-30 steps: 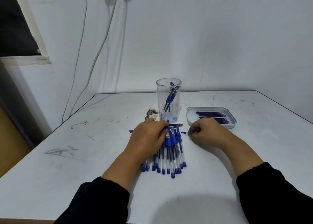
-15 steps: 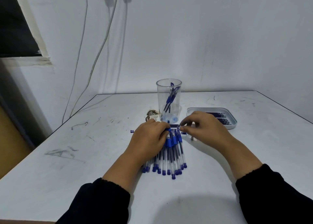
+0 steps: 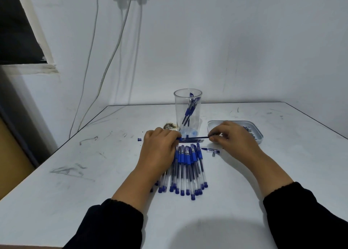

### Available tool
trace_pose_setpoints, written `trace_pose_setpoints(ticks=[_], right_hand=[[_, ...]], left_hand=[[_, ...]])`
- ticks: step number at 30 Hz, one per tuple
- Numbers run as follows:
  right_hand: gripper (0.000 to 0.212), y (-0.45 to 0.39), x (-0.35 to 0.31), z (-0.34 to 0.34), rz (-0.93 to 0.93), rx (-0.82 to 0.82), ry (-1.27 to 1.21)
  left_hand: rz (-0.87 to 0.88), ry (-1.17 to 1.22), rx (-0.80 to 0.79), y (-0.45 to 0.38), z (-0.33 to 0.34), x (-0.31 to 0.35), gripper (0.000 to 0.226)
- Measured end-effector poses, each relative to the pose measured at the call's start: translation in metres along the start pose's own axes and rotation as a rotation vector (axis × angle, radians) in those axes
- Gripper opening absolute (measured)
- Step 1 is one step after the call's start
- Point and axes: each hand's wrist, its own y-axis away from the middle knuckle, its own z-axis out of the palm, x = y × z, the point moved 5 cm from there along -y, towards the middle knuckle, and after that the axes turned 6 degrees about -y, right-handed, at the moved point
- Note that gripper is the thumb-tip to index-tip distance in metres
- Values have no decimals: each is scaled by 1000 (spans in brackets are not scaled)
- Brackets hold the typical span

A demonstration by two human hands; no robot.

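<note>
**In front of the clear cup (image 3: 188, 115), a refill held crosswise**

Just in front of the cup, a thin dark-blue refill (image 3: 194, 137) hangs a little above the table (image 3: 94, 173). Its long axis runs left to right, almost level, with the right end slightly higher. The left hand (image 3: 160, 149) curls its fingers round the left end, and the right hand (image 3: 232, 135) pinches the right end between thumb and fingertips. Which end carries the writing tip is hidden under the fingers.

On the near side of the cup lies a pile of blue pens (image 3: 186, 169), their barrels pointing roughly toward the cup, partly covered by the left hand. Right of the cup, a pale tray (image 3: 259, 135) holds more dark refills, half hidden behind the right hand.

The table is white and scuffed with grey marks. Behind the cup stands a bare white wall (image 3: 244, 51), with cables (image 3: 113, 56) hanging down it to the left.
</note>
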Motion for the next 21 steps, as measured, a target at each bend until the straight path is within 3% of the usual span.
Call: trace_pose_setpoints(ticks=[8, 15, 21], right_hand=[[10, -8, 30, -11, 145, 122, -46], [10, -29, 14, 18, 126, 78, 271], [14, -41, 8, 35, 148, 25, 335]], left_hand=[[-194, -135, 67, -4, -5, -23, 20], [-167, -131, 39, -5, -2, -17, 20], [-170, -111, 5, -4, -2, -13, 20]])
